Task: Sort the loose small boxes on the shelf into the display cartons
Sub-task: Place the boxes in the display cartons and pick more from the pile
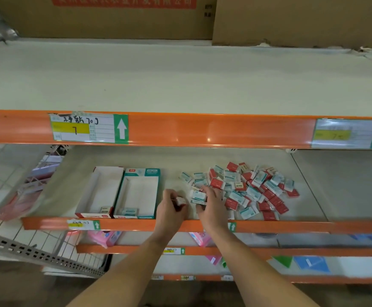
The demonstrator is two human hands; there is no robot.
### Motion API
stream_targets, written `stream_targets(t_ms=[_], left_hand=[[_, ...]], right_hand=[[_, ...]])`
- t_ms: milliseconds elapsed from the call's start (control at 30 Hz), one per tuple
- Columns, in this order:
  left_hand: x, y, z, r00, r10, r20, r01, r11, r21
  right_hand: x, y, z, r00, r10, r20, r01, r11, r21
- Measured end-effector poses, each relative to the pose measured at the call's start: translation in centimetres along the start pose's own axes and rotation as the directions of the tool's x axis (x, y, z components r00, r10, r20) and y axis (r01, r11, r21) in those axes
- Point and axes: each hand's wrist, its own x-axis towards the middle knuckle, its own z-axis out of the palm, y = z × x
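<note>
the small box (181, 200) in the left hand (171, 209) is a blur, so its colour and print cannot be told. the right hand (211, 209) covers part of the pile of small boxes (244, 191), and its fingertips hide among them, so whether it holds one cannot be told. the words on the little boxes are too small to read. the red carton (99, 191) and the teal carton (137, 192) each hold a box at the front, partly hidden by the carton wall. the big brown boxes (302, 21) up top are cut off by the edge. the right price tag (346, 134) is smeared.
</note>
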Motion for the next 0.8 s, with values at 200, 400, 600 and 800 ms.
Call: stream_targets(t_ms=[200,400,600,800], left_hand=[[0.0,-0.1,-0.1,0.998,0.043,0.047,-0.045,0.998,0.034],[0.1,0.4,-0.4,0.997,0.017,0.078,-0.020,0.999,0.045],[0.2,0.5,-0.6,0.994,0.024,0.104,-0.029,0.999,0.046],[0.6,-0.8,-0.2,0.988,0.093,0.121,-0.108,0.986,0.123]], right_hand=[[0.0,0.5,0.0,1.000,-0.004,0.014,0.003,0.999,0.044],[0.0,1.4,0.1,0.999,-0.024,-0.025,0.028,0.981,0.194],[0.0,2.2,0.8,0.997,-0.066,-0.042,0.074,0.969,0.237],[0.1,1.8,0.5,1.000,-0.018,0.007,0.014,0.924,0.381]])
